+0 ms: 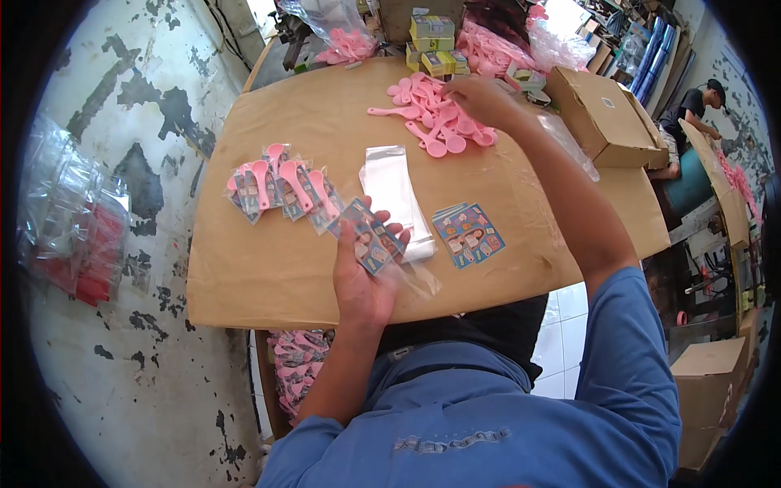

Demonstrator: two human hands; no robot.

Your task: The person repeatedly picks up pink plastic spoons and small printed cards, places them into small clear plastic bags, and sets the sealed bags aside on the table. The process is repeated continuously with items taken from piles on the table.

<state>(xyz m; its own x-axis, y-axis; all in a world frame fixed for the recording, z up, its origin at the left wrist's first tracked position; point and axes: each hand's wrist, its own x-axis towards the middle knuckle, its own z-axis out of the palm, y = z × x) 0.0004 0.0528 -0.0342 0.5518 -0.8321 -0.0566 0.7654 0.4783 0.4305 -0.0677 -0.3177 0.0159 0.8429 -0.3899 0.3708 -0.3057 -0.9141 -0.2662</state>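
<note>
My left hand [366, 281] is closed on a clear plastic bag with a blue printed card [368, 236] in it, above the table's near edge. At the far side my right hand [480, 99] reaches into a pile of pink measuring spoons [443, 122]. Its fingertips bend down among them, and whether they grip one is hidden. Left of centre lie several bagged cards with pink spoons [294, 183]. A stack of clear empty bags [390, 183] is just beyond my left hand. To its right rests a small fanned stack of blue cards [469, 236].
The brown-covered table [268, 276] has an open cardboard box [602, 118] at its far right. Small yellow boxes [431, 37] and bags of pink spoons [492, 49] stand behind the pile. Plastic bags [77, 211] hang on the left wall. Another person [691, 118] sits at far right.
</note>
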